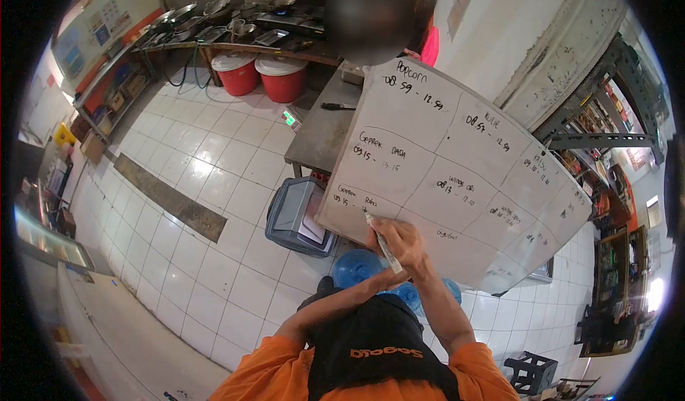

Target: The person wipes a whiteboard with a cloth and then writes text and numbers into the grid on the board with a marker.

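My right hand (401, 244) is closed around a whitish marker (384, 242), whose tip is at the whiteboard (428, 219) in its lower left cell. Beside the tip, dark handwriting reads roughly "Geprek Paha, 09.15 -" with an unfinished-looking number. My left forearm crosses in front of my body, and my left hand (392, 278) lies close to the right wrist. Its fingers are hidden behind the right hand and wrist. Drawn lines split the whiteboard into several cells with names and time ranges, such as "Popcorn 08.59 - 12.59".
Left of the whiteboard are a metal table (314, 133) with a black marker (337, 106) and a grey bin (291, 215). Blue water jugs (357, 267) stand below. Farther back are red buckets (282, 80) and a counter with pans (242, 30). A black stool (530, 372) is at lower right.
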Motion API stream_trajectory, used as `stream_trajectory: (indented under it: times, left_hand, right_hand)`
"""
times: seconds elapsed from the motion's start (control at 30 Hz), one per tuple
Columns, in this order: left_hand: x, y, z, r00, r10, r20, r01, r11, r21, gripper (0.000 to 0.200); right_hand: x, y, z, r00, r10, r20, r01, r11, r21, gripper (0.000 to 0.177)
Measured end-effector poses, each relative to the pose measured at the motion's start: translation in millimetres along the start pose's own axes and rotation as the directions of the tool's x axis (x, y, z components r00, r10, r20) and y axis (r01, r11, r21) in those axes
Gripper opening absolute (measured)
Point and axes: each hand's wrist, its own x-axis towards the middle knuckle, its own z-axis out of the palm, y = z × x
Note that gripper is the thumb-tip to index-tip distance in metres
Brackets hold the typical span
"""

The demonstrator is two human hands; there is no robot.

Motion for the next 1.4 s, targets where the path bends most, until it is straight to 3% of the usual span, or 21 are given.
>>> stream_trajectory:
  times: [0.23,0.33,0.93,1.23,1.4]
  left_hand:
    - [1,-1,2,1.000,0.003,-0.001,-0.003,1.000,-0.010,0.020]
    - [1,0,0,1.000,0.008,-0.002,-0.008,1.000,-0.008,0.019]
    - [1,-2,5,1.000,0.011,-0.003,-0.011,1.000,-0.017,0.016]
    - [2,-2,4,1.000,0.004,-0.007,-0.004,1.000,-0.017,0.014]
    - [3,-4,4,1.000,-0.001,-0.014,0.001,1.000,-0.021,0.013]
  right_hand:
    - [3,-2,-6,0.999,0.044,0.030,-0.049,0.982,0.181,0.026]
    - [1,-3,0,0.998,0.009,-0.054,-0.008,1.000,0.018,0.030]
    - [-1,-2,-10,0.996,-0.043,-0.081,0.045,0.999,0.022,0.031]
    - [-5,-1,-16,1.000,0.006,0.010,-0.007,0.996,0.084,0.030]
    - [-5,2,-7,0.994,-0.002,-0.113,0.004,1.000,0.019,0.022]
